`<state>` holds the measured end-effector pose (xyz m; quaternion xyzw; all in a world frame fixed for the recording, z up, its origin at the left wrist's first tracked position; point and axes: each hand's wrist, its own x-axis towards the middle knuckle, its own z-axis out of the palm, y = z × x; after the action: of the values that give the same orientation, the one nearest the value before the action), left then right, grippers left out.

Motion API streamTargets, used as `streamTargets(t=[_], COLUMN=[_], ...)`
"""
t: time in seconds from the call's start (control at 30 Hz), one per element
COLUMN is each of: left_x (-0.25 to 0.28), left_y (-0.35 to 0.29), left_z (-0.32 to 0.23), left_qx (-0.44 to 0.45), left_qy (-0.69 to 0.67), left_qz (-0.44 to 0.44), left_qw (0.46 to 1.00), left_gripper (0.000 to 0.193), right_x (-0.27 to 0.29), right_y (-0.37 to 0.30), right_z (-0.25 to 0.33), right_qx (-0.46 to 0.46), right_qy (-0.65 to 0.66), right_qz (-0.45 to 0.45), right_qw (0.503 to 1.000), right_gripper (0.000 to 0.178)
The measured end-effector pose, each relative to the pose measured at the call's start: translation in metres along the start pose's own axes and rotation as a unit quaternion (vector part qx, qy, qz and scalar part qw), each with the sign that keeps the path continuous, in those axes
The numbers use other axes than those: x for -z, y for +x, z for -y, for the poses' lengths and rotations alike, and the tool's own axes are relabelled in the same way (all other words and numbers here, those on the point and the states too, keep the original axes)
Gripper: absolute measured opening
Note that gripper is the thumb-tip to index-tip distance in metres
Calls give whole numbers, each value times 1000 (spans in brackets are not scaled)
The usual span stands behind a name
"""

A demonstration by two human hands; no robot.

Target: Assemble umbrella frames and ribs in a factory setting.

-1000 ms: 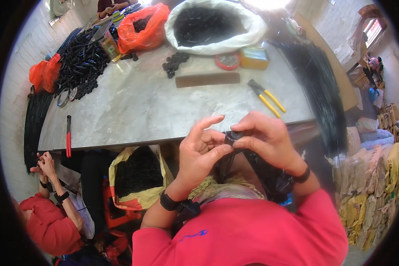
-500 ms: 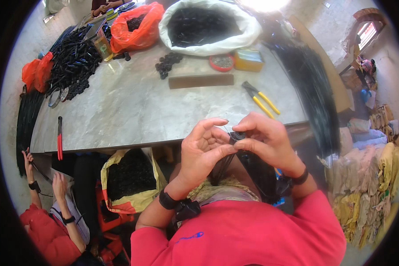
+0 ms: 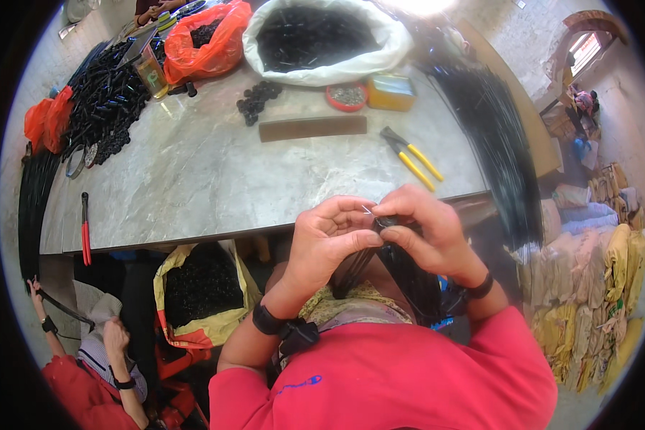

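Note:
My right hand is closed, pinching a small black round piece between thumb and fingers just off the table's front edge. Beside it, my left hand has its fingers curled and its thumb touching the black piece's near side; what it grips is too small to make out. A thin pale wire sticks up between the fingertips of both hands. Long black strands hang under the hands, over my lap. Pliers with yellow handles lie on the table beyond my right hand.
The grey table carries a brown bar, a red dish, a yellow box and a white sack of black parts. Red-handled pliers lie left. Black rods line the right edge. A co-worker's hand shows lower left.
The view has shifted slightly, moving the table things left in the picture. My hands stay together; the pale wire now shows between the fingertips. The co-worker's near hand has lowered.

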<state>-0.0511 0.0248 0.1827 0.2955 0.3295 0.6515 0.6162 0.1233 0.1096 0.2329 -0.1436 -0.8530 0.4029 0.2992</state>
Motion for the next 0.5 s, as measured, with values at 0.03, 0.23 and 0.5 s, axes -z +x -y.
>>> streamTargets(t=[0.03, 0.23, 0.5], left_x=[2, 7, 8], left_y=[1, 6, 4], left_z=[3, 17, 33], left_qx=[1, -19, 51], left_qy=[-6, -47, -216], left_qz=[11, 59, 65], left_qw=[1000, 997, 973], left_gripper=[38, 35, 32], right_x=[0, 4, -9], right_y=[-1, -4, -16], right_z=[-1, -7, -4], right_qx=[19, 20, -137], right_qy=[-14, 26, 289], right_qz=[-3, 11, -46], right_qw=[1000, 999, 946], right_gripper=[25, 29, 27])
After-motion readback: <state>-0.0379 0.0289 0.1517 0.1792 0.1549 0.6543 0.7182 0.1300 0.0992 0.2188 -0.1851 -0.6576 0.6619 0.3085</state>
